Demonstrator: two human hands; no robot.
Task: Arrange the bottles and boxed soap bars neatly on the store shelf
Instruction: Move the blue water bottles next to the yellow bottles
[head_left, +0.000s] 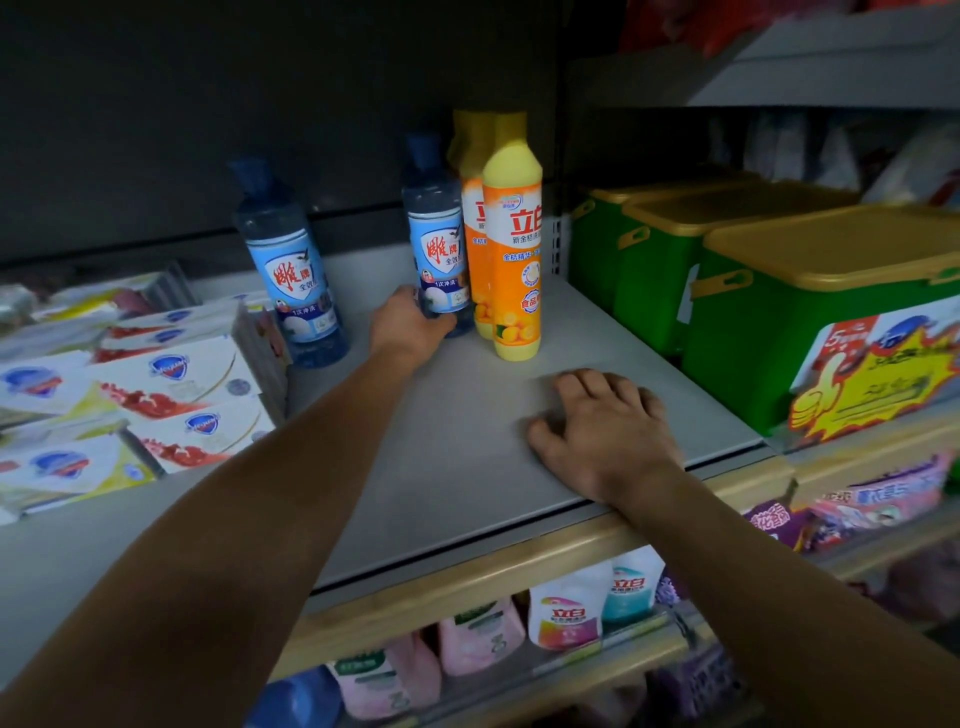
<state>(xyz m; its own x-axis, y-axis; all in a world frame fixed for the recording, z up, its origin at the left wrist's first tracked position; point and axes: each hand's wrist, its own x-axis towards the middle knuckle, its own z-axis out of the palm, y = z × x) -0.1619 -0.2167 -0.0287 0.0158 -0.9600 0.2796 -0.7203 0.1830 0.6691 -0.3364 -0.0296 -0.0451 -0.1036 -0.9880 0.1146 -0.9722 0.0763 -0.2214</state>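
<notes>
- The left hand (410, 325) reaches far across the grey shelf (457, 447) and grips the base of a blue bottle (435, 244), fingers wrapped round its lower part; the bottle stands upright.
- That gripped bottle touches or stands just beside the two orange-and-yellow dish soap bottles: the front one (514, 249) is nearer, and the rear one (475, 171) is tucked directly behind it, partly hidden.
- A second blue bottle (291, 265) stands well to the left of the gripped one, tilted slightly, just beside the stacks of boxed soap bars (171, 384).
- The boxed soap bars fill the left side of the shelf, lying flat in overlapping rows, some slightly askew.
- The right hand (602, 426) rests palm-down on the near part of the shelf, fingers loosely spread and holding nothing, well apart from the bottles.
- Green tubs with gold lids (779, 291) line the right side of the shelf.
- Pouches of detergent (566, 613) sit on the lower shelf below.
</notes>
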